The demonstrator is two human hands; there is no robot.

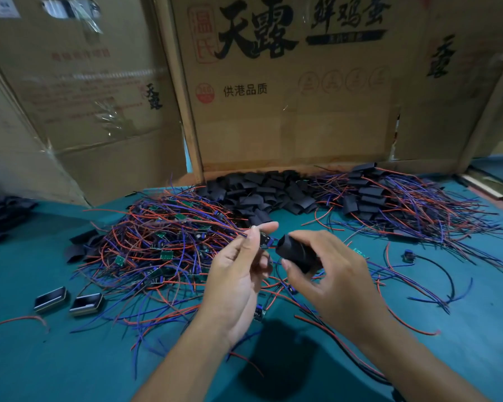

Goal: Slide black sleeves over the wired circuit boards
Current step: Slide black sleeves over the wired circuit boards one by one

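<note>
Two hands meet above the tabletop (55, 358): the left hand (238, 274) pinches a light wired circuit board (265, 240), the right hand (331, 274) grips a soft, squashable black sleeve (295, 252) mid-body, mouth nearly touching the board.

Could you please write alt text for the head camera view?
The left hand pinches a wired circuit board while the right hand holds a black sleeve open toward it, above a green table strewn with wired boards and sleeves.
</note>
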